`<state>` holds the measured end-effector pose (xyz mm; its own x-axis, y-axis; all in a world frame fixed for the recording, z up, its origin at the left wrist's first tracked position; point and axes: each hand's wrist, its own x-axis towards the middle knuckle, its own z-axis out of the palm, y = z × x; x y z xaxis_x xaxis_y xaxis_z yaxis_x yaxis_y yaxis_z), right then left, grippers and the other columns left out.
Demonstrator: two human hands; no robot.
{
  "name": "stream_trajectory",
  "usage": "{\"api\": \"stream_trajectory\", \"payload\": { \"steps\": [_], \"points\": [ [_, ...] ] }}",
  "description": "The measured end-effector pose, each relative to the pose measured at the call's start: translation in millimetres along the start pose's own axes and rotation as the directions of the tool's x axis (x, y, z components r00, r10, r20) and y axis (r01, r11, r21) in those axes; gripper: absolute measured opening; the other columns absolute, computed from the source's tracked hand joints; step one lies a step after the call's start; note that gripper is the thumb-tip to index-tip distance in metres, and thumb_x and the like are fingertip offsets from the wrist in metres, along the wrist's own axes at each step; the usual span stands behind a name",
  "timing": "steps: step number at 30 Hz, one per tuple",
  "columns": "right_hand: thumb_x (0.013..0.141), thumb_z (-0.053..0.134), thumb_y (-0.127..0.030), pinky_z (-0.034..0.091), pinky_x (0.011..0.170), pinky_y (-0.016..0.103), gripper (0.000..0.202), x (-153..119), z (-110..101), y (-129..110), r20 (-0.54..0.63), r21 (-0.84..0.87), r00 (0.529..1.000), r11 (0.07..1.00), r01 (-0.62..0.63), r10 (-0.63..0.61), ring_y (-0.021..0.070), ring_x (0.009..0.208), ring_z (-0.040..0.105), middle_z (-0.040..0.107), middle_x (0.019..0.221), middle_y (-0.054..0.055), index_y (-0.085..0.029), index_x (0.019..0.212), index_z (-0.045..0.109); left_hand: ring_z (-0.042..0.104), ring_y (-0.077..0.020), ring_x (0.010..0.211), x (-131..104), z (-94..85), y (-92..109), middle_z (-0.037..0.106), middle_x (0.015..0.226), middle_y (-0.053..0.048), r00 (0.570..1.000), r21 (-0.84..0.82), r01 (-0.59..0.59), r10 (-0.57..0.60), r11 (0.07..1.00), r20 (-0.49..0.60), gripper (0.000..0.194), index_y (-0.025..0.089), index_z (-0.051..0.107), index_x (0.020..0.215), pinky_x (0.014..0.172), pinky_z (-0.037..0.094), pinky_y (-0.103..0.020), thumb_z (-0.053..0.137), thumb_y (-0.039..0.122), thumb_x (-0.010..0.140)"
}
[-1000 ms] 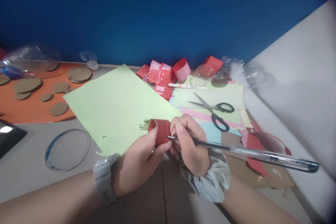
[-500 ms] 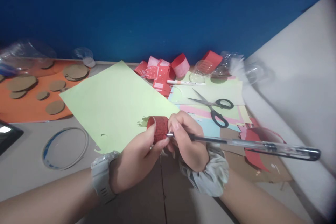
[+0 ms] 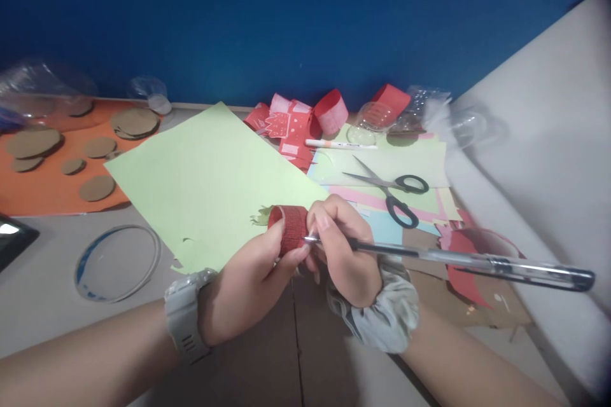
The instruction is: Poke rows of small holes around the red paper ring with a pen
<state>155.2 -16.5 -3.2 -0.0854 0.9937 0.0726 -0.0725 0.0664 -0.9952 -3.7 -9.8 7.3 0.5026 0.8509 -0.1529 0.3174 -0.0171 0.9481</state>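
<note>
My left hand (image 3: 252,283) is closed round a small red paper ring (image 3: 294,227) covered in dark lines, with a green leafy paper piece (image 3: 261,215) showing at its left side. Between the thumb and fingers of my right hand (image 3: 346,251) is a clear pen (image 3: 449,258) with a black end. Its metal tip meets the ring's right part, close to my left thumb. Beneath and behind the ring lies a large light-green paper sheet (image 3: 205,184), which has a small cut near its front corner.
Open scissors (image 3: 389,187) and a white marker (image 3: 340,144) lie over coloured papers at right. Red paper rings (image 3: 331,112) stand at the blue wall. Cardboard discs (image 3: 97,188) rest on orange paper (image 3: 42,194); a tape ring (image 3: 76,267) lies at left.
The view has shifted slightly. The pen is tilted a little differently, its rear end further right, and its tip stays at the red ring. Both hands keep their grip.
</note>
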Motion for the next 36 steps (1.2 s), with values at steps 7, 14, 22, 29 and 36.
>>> {"api": "stream_trajectory", "payload": {
  "steps": [7,14,22,29,36],
  "points": [
    [0.101,0.051,-0.022,0.035,0.044,0.022,0.028,1.2,-1.9,-3.5,0.028,-0.162,0.996,0.983,0.085,-0.082,0.0070,0.044,0.044,0.047,0.063,-0.007,-0.022,0.074,0.046,0.058,-0.0215,0.084,-0.5,-0.8,-1.4,0.064,0.093,-0.006,0.999,-0.010,-0.029,0.029,1.000,0.014,0.015,0.017,0.052,0.102,0.084,0.045,-0.035,0.044,0.031,0.102],
    [0.104,0.049,-0.027,0.036,0.045,0.024,0.028,-0.5,-1.9,-2.0,0.007,-0.116,0.999,0.993,0.034,-0.033,0.0082,0.044,0.044,0.046,0.060,-0.008,-0.023,0.077,0.046,0.059,-0.0205,0.082,-0.5,-1.3,-1.1,0.064,0.089,-0.005,1.000,-0.017,-0.007,0.007,1.000,0.014,0.015,0.019,0.051,0.097,0.081,0.045,-0.034,0.045,0.032,0.102],
    [0.103,0.052,-0.034,0.036,0.047,0.026,0.030,-1.9,-3.3,2.6,0.013,-0.111,0.997,0.991,0.077,-0.077,0.0099,0.048,0.045,0.048,0.063,-0.006,-0.023,0.075,0.048,0.058,-0.0192,0.081,-1.5,-1.6,-3.6,0.064,0.089,-0.004,0.999,-0.036,-0.043,0.044,0.998,0.020,0.013,0.019,0.051,0.098,0.081,0.045,-0.033,0.046,0.030,0.103],
    [0.102,0.055,-0.035,0.035,0.047,0.027,0.031,-4.5,-4.3,3.6,0.015,-0.152,0.997,0.985,0.077,-0.075,0.0099,0.050,0.045,0.049,0.068,-0.004,-0.022,0.074,0.048,0.058,-0.0200,0.083,0.5,-1.7,-1.0,0.065,0.088,-0.004,0.999,-0.035,-0.034,0.034,0.999,0.024,0.011,0.019,0.051,0.099,0.085,0.046,-0.035,0.045,0.028,0.103],
    [0.104,0.051,-0.036,0.034,0.045,0.027,0.030,-3.7,-4.5,4.5,-0.007,-0.141,0.999,0.989,0.043,-0.044,0.0107,0.049,0.045,0.048,0.067,-0.004,-0.023,0.077,0.048,0.058,-0.0200,0.081,-1.1,-1.6,-1.1,0.065,0.089,-0.004,1.000,-0.044,-0.023,0.024,0.999,0.018,0.012,0.019,0.050,0.096,0.081,0.046,-0.034,0.045,0.028,0.102]
  ]
}}
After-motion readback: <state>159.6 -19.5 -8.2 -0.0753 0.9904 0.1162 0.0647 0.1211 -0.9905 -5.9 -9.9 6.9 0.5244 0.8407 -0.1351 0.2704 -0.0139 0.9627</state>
